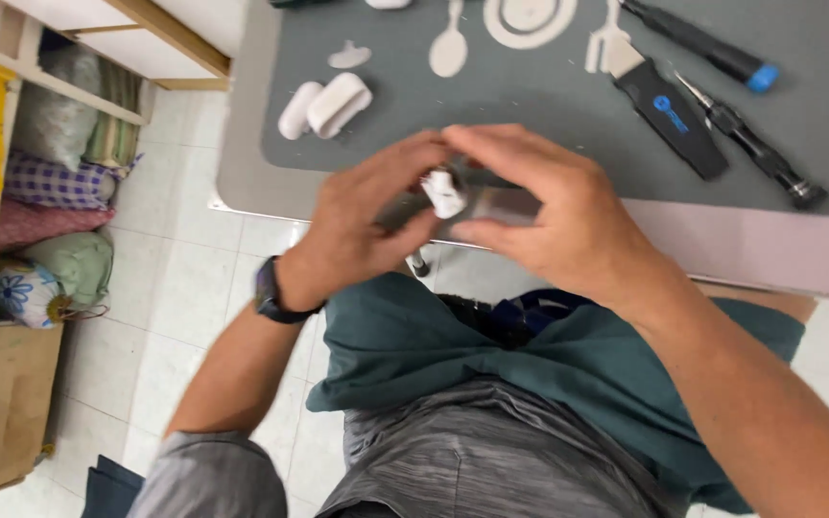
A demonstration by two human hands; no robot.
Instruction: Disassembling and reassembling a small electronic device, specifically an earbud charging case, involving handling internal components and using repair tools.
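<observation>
At the table edge, both hands meet over a small white part (445, 192). Left hand (362, 230) pinches it between thumb and fingertips, and right hand (554, 216) covers it from the other side, fingers curved close and touching it. A dark watch (269, 291) sits on the left wrist. On the grey mat (549, 96) behind lie two white cases (326, 105), a black tool (669, 115) and two screwdrivers (722, 53), well apart from the hands.

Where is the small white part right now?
Head view, centre: the small white part is pinched between left hand and right hand, at the table edge.
</observation>
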